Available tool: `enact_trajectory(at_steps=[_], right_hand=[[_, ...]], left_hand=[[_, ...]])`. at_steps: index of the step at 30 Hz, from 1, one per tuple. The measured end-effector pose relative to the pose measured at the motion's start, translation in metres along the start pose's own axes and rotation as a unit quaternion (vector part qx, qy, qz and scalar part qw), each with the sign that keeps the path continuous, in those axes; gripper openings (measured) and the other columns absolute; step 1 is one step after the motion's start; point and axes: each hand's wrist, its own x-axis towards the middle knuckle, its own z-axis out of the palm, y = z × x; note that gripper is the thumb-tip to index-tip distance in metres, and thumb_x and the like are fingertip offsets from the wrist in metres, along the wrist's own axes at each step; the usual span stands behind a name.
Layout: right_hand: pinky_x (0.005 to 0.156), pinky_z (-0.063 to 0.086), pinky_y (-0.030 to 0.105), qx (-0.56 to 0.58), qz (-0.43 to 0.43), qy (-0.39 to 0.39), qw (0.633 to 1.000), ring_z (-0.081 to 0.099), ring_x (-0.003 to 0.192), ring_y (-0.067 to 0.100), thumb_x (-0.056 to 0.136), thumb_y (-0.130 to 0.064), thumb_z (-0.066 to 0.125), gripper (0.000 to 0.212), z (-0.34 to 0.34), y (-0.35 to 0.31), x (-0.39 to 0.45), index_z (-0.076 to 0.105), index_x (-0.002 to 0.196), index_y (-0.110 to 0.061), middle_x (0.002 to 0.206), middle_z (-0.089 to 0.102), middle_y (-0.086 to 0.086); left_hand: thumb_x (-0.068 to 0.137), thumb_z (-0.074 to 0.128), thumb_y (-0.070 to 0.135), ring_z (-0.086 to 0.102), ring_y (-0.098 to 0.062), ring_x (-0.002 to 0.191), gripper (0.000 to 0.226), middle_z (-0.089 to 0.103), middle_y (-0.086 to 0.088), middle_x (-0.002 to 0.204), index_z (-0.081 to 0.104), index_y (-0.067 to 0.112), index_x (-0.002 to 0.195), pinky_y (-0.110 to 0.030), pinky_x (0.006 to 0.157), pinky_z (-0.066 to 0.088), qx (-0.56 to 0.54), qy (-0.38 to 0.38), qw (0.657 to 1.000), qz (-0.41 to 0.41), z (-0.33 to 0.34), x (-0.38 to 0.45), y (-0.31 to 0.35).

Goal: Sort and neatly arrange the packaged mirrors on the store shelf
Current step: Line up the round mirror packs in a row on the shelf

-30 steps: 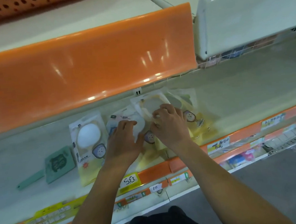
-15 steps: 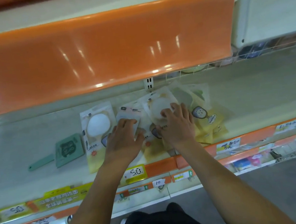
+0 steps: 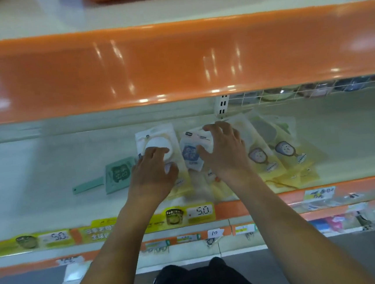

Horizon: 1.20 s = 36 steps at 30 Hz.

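Shelf space on the far left carries a loose green hand mirror, unpackaged, handle pointing left, just beside the first packet. Next comes the white-and-yellow mirror packet, long axis running front to back; the left hand rests on it with fingers spread and relaxed, clamped on nothing. Between the hands lies a smaller blue-printed packet, tilted and overlapping its neighbours. The right hand covers its right edge, fingers extended and apart, pressing rather than pinching. That packet sits directly under and just left of the right hand, so the right hand looks nearer for squaring it up. Further right, yellow mirror packets fan out, overlapping, tops leaning left. Price tags on the shelf front read "5.0"; a lower tag reads "10". Packet print is too blurred to read.
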Motion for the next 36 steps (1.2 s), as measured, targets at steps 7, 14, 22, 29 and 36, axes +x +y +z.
enact_trajectory(at_steps=[7,14,22,29,36], right_hand=[[0.103,0.039,0.044,-0.004,-0.026,-0.042,0.999,0.037,0.131,0.03,0.089,-0.039,0.06,0.052,0.027,-0.052,-0.002,0.046,0.137,-0.026,0.145,0.038,0.002],[0.102,0.041,0.048,-0.004,0.004,-0.08,0.997,0.03,0.134,0.03,0.088,-0.044,0.061,0.053,0.055,-0.082,-0.005,0.046,0.136,-0.028,0.146,0.033,0.001],[0.111,0.025,0.057,-0.062,0.078,-0.121,0.988,0.009,0.143,0.04,0.084,-0.061,0.058,0.066,0.085,-0.108,-0.011,0.034,0.141,-0.04,0.158,0.008,0.003],[0.113,0.017,0.062,-0.109,0.11,-0.144,0.977,0.004,0.144,0.048,0.082,-0.065,0.06,0.07,0.101,-0.115,-0.012,0.031,0.142,-0.042,0.16,0.006,0.008],[0.114,0.014,0.06,-0.094,0.114,-0.16,0.976,0.001,0.145,0.047,0.078,-0.064,0.065,0.077,0.097,-0.118,-0.014,0.032,0.142,-0.036,0.161,0.002,0.01]], left_hand=[[0.089,0.056,0.036,0.053,-0.025,0.115,0.042,0.048,-0.001,0.132,0.051,0.023,0.129,-0.042,0.095,0.044,-0.006,0.019,1.0,-0.011,-0.024,0.0,-0.048],[0.09,0.053,0.034,0.054,-0.028,0.111,0.036,0.05,-0.004,0.128,0.053,0.022,0.124,-0.04,0.092,0.042,-0.01,0.018,1.0,-0.005,-0.038,0.001,-0.076],[0.087,0.056,0.035,0.053,-0.028,0.112,0.041,0.05,-0.002,0.126,0.052,0.02,0.126,-0.04,0.091,0.041,-0.023,0.001,1.0,0.019,-0.049,0.004,-0.109],[0.089,0.053,0.036,0.052,-0.025,0.109,0.039,0.049,-0.001,0.125,0.051,0.02,0.125,-0.039,0.089,0.04,-0.018,-0.022,0.999,0.029,-0.052,-0.006,-0.136],[0.09,0.053,0.036,0.054,-0.026,0.108,0.038,0.049,-0.001,0.124,0.052,0.019,0.123,-0.041,0.089,0.045,-0.014,-0.019,0.999,0.044,-0.057,-0.012,-0.152]])
